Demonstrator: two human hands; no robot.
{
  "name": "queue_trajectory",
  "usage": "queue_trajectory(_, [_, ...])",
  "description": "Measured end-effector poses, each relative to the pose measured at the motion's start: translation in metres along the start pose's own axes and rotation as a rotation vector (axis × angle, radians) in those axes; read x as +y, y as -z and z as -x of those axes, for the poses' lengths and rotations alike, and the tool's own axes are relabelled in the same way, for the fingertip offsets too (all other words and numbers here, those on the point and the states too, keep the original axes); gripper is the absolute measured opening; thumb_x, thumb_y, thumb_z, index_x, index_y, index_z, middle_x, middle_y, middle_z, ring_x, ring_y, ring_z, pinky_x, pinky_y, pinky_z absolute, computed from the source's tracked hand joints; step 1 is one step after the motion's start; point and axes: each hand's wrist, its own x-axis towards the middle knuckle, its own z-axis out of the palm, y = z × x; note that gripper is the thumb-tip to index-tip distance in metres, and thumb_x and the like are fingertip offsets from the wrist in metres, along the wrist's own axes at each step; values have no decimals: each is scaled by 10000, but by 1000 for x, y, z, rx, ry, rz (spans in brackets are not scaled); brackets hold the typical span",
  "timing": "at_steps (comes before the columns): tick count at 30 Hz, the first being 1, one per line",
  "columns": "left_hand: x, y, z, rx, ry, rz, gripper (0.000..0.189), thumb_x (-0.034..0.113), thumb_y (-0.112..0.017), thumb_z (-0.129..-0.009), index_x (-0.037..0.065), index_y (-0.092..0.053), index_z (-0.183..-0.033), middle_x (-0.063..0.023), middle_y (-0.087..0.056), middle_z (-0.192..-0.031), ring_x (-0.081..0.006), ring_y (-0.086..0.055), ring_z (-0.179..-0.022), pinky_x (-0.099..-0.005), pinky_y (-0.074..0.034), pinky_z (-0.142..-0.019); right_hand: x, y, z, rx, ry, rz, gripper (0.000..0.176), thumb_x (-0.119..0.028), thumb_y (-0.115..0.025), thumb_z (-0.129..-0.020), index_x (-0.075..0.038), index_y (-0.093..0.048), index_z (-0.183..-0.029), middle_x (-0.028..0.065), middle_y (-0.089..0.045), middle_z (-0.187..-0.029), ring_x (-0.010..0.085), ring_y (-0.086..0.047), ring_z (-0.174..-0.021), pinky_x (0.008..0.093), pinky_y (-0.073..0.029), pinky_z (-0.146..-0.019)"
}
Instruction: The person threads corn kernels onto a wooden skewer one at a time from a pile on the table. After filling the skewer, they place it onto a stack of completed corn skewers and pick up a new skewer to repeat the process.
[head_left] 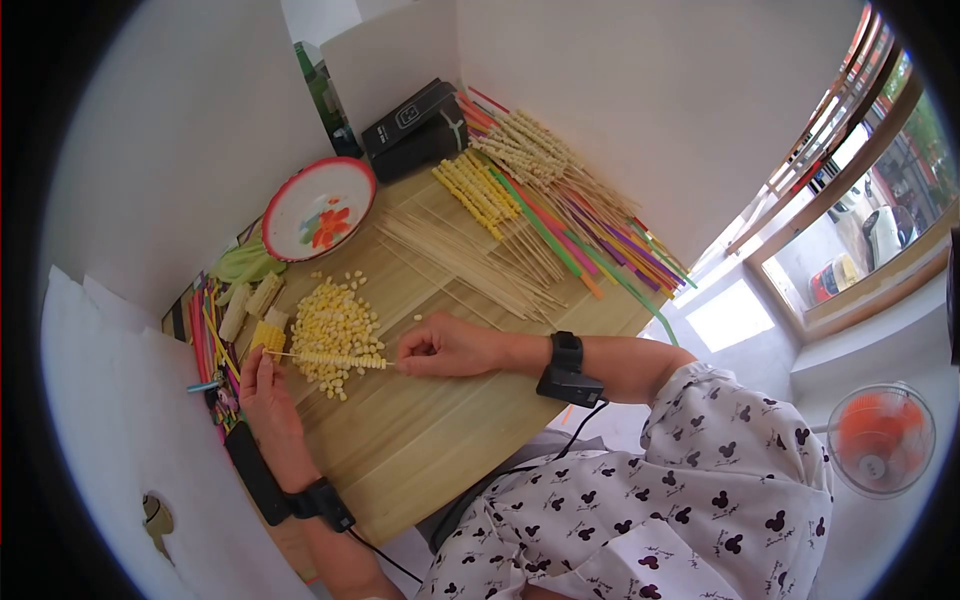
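A thin wooden skewer threaded with a row of pale corn kernels runs nearly level between my two hands. My left hand pinches its bare left end between thumb and fingertips. At the other end my right hand has its fingers curled closed by the tip; whether they grip the stick or a kernel is hidden. Just behind the skewer lies a loose pile of corn kernels. Beside my left fingertips is a piece of corn cob with yellow kernels on it, and stripped cobs lie farther back.
A red-rimmed bowl stands at the back left. Bare skewers, finished yellow corn skewers, paler ones and colored strips lie toward the right. A black box sits against the wall. A fan is at far right.
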Motion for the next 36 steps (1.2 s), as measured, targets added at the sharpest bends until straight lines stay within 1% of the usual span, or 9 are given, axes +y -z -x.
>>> queue_trajectory(2, [5,-8,4,28,-2,-19,210,55,-595,-881,-19,-591,-1077,-44,-595,-964,-92,-519,-804,-219,-429,-741,-3,1,0,-6,-78,41,223,-201,-558,-872,10,-593,-808,27,-547,-630,77,-476,-610,263,-416,-573])
queue_trajectory(9, [21,-31,19,18,-24,-123,202,60,-592,-877,-15,-601,-1064,-21,-577,-919,-83,-502,-795,-207,-411,-728,0,-5,0,20,-56,-16,224,-206,-554,-873,8,-619,-862,39,-566,-647,82,-494,-624,266,-423,-578])
queue_trajectory(11, [19,-29,19,1,-39,-197,214,65,-614,-864,-24,-610,-1059,-17,-586,-886,-80,-507,-776,-202,-411,-711,1,-6,-1,91,12,106,217,-203,-558,-871,3,-624,-866,41,-589,-661,82,-504,-634,269,-427,-581])
queue_trajectory(13, [15,-25,16,33,-51,-194,234,62,-638,-845,-28,-619,-1060,-19,-603,-864,-82,-517,-749,-197,-414,-683,1,-3,-1,31,-55,71,201,-198,-570,-867,-6,-633,-870,31,-616,-691,82,-511,-628,273,-436,-581])
queue_trajectory(15, [15,-24,15,63,-31,-161,237,50,-654,-828,-27,-631,-1051,-32,-622,-872,-81,-525,-728,-194,-417,-659,-7,-5,-1,71,-179,-14,169,-175,-575,-871,-21,-643,-861,-11,-606,-698,48,-499,-620,240,-426,-558])
queue_trajectory(17, [7,-18,10,61,-52,-70,224,42,-661,-816,-34,-639,-1026,-37,-632,-877,-78,-529,-725,-196,-419,-659,-6,-4,-2,29,-265,-84,142,-151,-584,-883,-25,-646,-867,-57,-577,-701,4,-480,-623,190,-400,-539])
queue_trajectory(18, [6,-16,9,97,-62,-78,224,42,-661,-816,-34,-639,-1026,-37,-632,-877,-78,-529,-725,-196,-419,-659,-8,-5,-3,-8,-261,-90,142,-151,-584,-883,-25,-646,-867,-57,-577,-701,4,-480,-623,190,-400,-539])
queue_trajectory(20, [3,-13,8,24,-59,-44,222,40,-665,-810,-37,-644,-1016,-30,-634,-855,-73,-532,-712,-194,-421,-664,-17,-8,-2,57,-306,-136,121,-130,-592,-893,-23,-644,-874,-80,-548,-694,-23,-458,-625,157,-361,-526])
queue_trajectory(36, [1,-13,9,22,-36,-56,213,25,-640,-831,-16,-639,-1040,-31,-645,-893,-66,-539,-715,-203,-427,-670,-16,-10,-3,55,-320,-64,135,-146,-610,-899,-16,-638,-876,-96,-513,-663,-23,-389,-578,160,-301,-489])
